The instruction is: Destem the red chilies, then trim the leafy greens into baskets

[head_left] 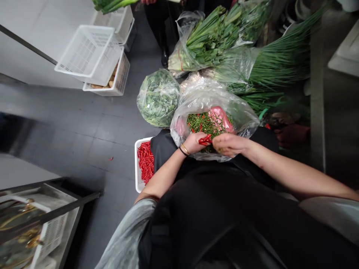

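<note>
My left hand [194,143], with bands at the wrist, is closed around several red chilli peppers [205,140]. Facing it, my right hand [229,144] has its fingers pressed together beside the chillies' ends; whatever it may pinch is hidden. Both hands are over a clear plastic bag [183,108] opened on my lap. Inside lie many thin green stems [200,123] with red chillies among them, and a pink plastic bag [219,117]. By my left leg, a white basket [137,170] holds a heap of red chillies [145,158], partly hidden by my leg.
Bagged leafy greens [159,98], leeks [206,41] and long green stalks [283,56] lie ahead. White crates [89,52] are stacked left. A metal rack [81,200] stands lower left. One stray chilli [110,158] lies on the floor. Another person's boot [164,56] shows ahead.
</note>
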